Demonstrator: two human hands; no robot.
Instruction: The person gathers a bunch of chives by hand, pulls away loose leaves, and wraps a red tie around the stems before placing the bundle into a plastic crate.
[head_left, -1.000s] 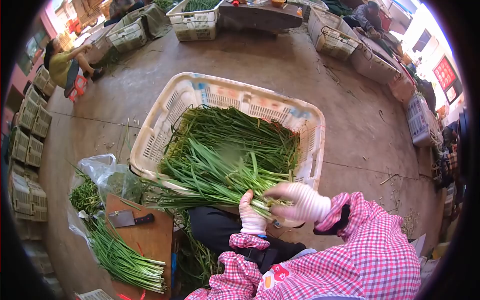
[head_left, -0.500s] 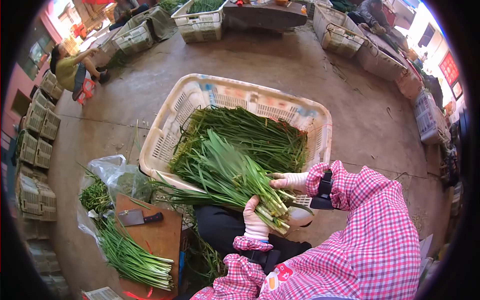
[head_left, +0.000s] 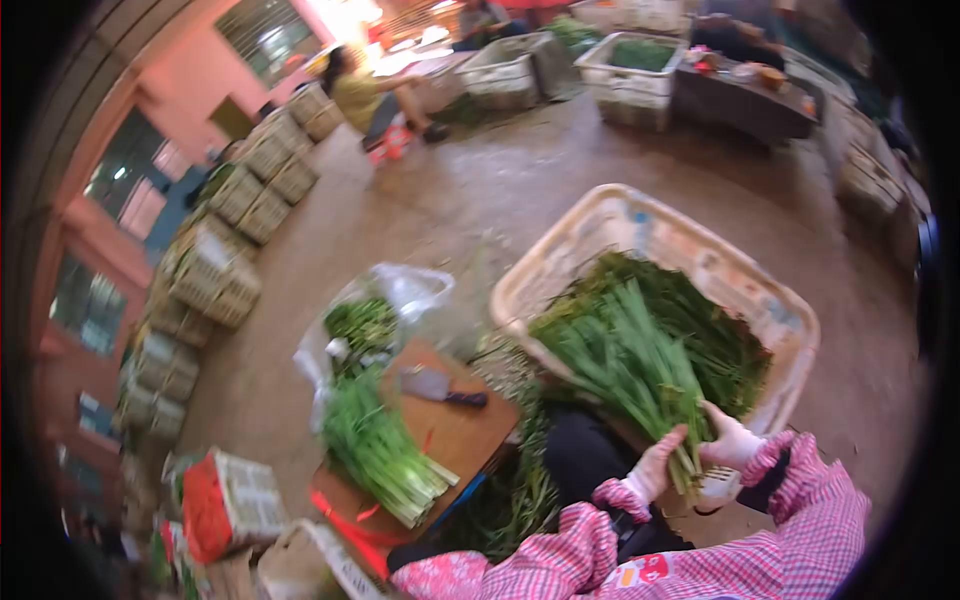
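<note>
A bunch of garlic chives (head_left: 640,365) lies slanting over the near side of a white plastic crate (head_left: 560,235), its pale stem ends toward me. My left hand (head_left: 655,472) is closed around the stems from the left. From the right, my right hand (head_left: 729,440) grips the same stems, its thumb on top. Beneath the bunch, more dark green chives (head_left: 720,335) fill the crate. Left of my knee, a cleaver (head_left: 440,386) rests on a brown wooden board (head_left: 480,420), beside another pile of chives (head_left: 385,440) with white stems.
A clear plastic bag (head_left: 410,290) with greens lies behind the board. Red ribbon (head_left: 345,530) hangs at its near edge. Stacked crates (head_left: 240,200) line the left wall. A seated person (head_left: 365,100) is at the back, near a greens-filled crate (head_left: 630,85) and a low table (head_left: 740,100).
My view has swung left and tilted, so the crate and hands appear farther right. Both hands stay on the chives; the right has come closer to the left at the stem ends.
</note>
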